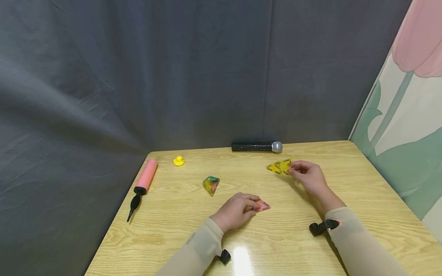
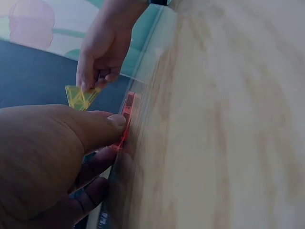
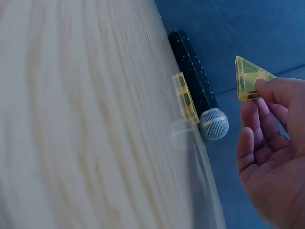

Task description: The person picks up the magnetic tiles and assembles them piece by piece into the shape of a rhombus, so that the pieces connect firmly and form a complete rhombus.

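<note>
My left hand pinches a translucent red triangular magnetic tile at the table surface. In the left wrist view the thumb presses on this red tile, seen nearly edge-on. My right hand holds a yellow triangular magnetic tile between thumb and fingers, raised off the table. A second yellow triangular tile lies on the table beneath it, apart from the held one in the right wrist view. Left of both hands stands a small pyramid of yellow, green and red tiles.
A black glittery microphone with a silver head lies along the table's back edge. The yellow rubber duck sits at the back left, near a pink and black hand pump. Dark cloth hangs behind the wooden table.
</note>
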A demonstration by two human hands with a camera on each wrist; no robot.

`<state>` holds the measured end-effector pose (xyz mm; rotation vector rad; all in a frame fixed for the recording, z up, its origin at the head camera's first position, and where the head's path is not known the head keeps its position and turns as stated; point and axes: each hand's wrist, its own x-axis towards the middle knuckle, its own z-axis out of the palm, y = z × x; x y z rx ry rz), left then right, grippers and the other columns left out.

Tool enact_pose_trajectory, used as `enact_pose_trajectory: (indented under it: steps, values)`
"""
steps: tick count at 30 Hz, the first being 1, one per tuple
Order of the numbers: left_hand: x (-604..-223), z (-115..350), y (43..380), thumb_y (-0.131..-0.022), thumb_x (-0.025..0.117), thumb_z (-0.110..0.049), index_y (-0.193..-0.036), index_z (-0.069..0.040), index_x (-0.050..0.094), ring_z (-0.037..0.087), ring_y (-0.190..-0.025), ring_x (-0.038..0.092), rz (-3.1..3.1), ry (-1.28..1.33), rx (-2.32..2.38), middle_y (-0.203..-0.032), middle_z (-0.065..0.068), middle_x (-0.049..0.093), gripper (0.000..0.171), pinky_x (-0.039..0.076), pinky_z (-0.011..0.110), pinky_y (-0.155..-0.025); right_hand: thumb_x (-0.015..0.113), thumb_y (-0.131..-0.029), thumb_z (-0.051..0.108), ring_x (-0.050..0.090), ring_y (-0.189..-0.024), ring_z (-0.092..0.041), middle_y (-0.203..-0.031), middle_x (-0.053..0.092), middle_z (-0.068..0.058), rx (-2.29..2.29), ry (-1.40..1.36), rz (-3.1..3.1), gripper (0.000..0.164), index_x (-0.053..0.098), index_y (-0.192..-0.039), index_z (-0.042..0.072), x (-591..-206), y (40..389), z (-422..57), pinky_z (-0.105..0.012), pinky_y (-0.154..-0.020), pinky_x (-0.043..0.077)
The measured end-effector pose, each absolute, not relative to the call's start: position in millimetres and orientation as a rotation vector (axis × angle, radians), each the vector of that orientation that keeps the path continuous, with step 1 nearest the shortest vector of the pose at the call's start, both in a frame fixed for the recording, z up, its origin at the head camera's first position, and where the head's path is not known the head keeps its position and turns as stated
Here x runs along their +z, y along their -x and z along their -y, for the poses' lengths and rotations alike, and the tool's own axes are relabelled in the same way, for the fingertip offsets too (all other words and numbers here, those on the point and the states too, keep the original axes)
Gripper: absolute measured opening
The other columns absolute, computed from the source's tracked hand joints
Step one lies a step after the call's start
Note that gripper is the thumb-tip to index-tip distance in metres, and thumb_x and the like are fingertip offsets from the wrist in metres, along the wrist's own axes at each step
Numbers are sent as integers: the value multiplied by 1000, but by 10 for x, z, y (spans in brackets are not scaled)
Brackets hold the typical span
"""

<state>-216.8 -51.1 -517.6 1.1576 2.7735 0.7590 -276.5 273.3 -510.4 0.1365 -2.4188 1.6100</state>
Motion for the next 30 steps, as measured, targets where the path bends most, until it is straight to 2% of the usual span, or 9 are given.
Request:
enact_pose_trajectory:
  steps: [5, 12, 15, 22, 26, 30]
  values:
    - [-5221, 576, 2242, -101, 73, -23, -126, -22, 78, 10, -134, 55, -2756, -1087, 881, -147, -12, 60, 25, 43, 32, -114, 78, -97, 12, 62, -79, -8, -96, 72, -11, 1625, -179, 2408, 28, 72, -117, -6, -5079, 2746, -2651, -20, -64, 54]
    - [-5264, 612, 2296, -100, 75, -23, -119, -23, 81, 5, -133, 54, -2767, -1020, 956, -146, -16, 60, 20, 33, 38, -122, 78, -96, 8, 63, -80, -9, -102, 71, -22, 1632, -239, 2422, 28, 72, -119, -7, -5060, 2721, -2574, -20, -62, 53]
    - [-5261, 616, 2296, -100, 75, -24, -117, -24, 81, 5, -133, 53, -2766, -978, 985, -145, -18, 60, 19, 33, 36, -122, 78, -95, 7, 64, -79, -9, -101, 72, -21, 1631, -255, 2430, 28, 72, -118, -7, -5052, 2715, -2533, -20, -63, 54]
    - [-5283, 617, 2296, -99, 76, -26, -117, -25, 82, 7, -136, 51, -2781, -938, 1004, -145, -18, 60, 19, 34, 36, -121, 79, -95, 8, 67, -80, -15, -97, 74, -17, 1645, -308, 2464, 22, 74, -112, -4, -5044, 2677, -2407, -30, -63, 58]
    - [-5320, 611, 2311, -98, 77, -26, -115, -25, 82, 6, -135, 52, -2798, -962, 1010, -143, -17, 61, 18, 34, 35, -121, 79, -95, 9, 67, -81, -17, -96, 74, -14, 1624, -333, 2485, 19, 75, -111, -2, -5061, 2677, -2353, -27, -64, 57]
    - [-5345, 606, 2319, -97, 77, -26, -113, -24, 82, 6, -134, 54, -2800, -973, 1038, -140, -16, 63, 17, 38, 31, -117, 79, -94, 8, 67, -82, -19, -96, 73, -12, 1606, -339, 2513, 18, 75, -110, 1, -5086, 2689, -2318, -26, -64, 57]
